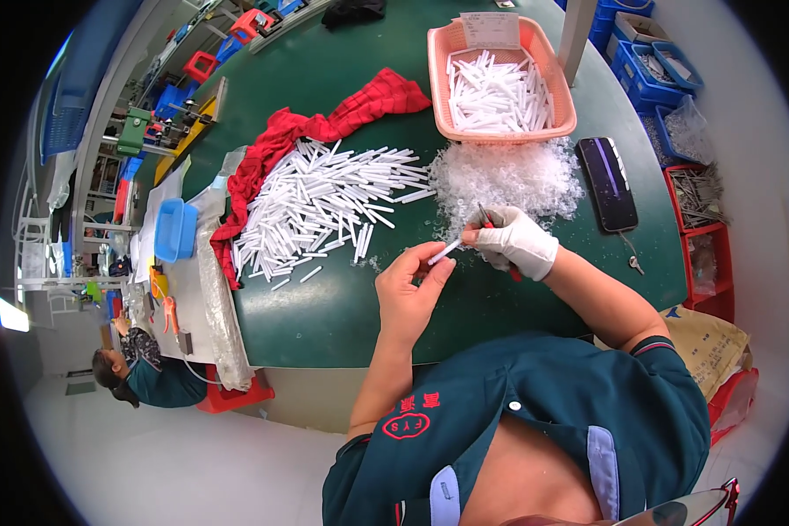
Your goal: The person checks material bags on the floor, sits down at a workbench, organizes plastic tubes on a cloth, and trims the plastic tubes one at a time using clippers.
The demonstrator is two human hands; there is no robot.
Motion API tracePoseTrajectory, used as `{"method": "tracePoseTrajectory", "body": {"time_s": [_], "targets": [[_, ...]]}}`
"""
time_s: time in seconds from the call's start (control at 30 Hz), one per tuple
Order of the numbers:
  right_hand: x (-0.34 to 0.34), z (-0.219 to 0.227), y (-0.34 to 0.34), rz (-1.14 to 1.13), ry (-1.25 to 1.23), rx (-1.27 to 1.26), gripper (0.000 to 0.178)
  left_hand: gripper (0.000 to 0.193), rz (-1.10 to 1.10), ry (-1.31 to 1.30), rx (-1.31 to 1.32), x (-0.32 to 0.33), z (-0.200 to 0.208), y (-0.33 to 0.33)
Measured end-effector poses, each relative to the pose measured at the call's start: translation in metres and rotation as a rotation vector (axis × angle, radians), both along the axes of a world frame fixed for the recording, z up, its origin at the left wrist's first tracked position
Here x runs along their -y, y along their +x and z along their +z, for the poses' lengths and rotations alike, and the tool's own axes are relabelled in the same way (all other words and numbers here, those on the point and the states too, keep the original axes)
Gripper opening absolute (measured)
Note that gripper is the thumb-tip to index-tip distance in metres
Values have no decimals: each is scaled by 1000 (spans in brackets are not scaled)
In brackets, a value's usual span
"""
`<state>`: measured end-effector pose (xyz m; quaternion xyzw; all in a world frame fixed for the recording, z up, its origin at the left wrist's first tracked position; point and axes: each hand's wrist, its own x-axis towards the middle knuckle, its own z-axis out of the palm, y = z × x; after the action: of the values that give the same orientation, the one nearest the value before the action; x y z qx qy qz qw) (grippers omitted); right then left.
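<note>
My bare left hand (415,287) pinches a short white plastic tube (444,252) between thumb and fingers, tilted up toward the right. Close against the tube's far end is my right hand (519,243), in a white glove. Its fingers are closed round a slim red-handled tool with a dark metal tip (483,213); the grip hides most of it, so its exact kind cannot be told. Just beyond the hands spreads a heap of clear plastic scraps (504,175). To the left lies a big loose pile of similar white tubes (311,202) on the green table (324,324).
A pink basket (437,83) of white tubes with a paper slip stands beyond the scraps. A red cloth (276,131) borders the pile. At right lie a phone (608,184) and a small key (636,264). Farther left are a blue tray (176,230) and a seated person (162,373).
</note>
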<state>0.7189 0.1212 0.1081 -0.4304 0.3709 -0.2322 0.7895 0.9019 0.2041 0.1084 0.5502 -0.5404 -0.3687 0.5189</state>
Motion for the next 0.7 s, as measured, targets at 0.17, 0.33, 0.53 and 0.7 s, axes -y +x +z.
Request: {"method": "tracePoseTrajectory", "body": {"time_s": [0.17, 0.33, 0.53, 0.7], "targets": [[-3, 4, 2, 23, -165, -18, 32, 13, 13, 49, 116, 3, 4, -1], [-5, -4, 2, 42, -522, -128, 33, 15, -54, 109, -110, 1, -3, 3], [-10, -3, 3, 48, -728, -138, 35, 14, -111, 96, -285, 2, -7, 4], [-10, 3, 1, 62, -818, -236, 36, 14, -135, 108, -297, 3, -7, 2]]}}
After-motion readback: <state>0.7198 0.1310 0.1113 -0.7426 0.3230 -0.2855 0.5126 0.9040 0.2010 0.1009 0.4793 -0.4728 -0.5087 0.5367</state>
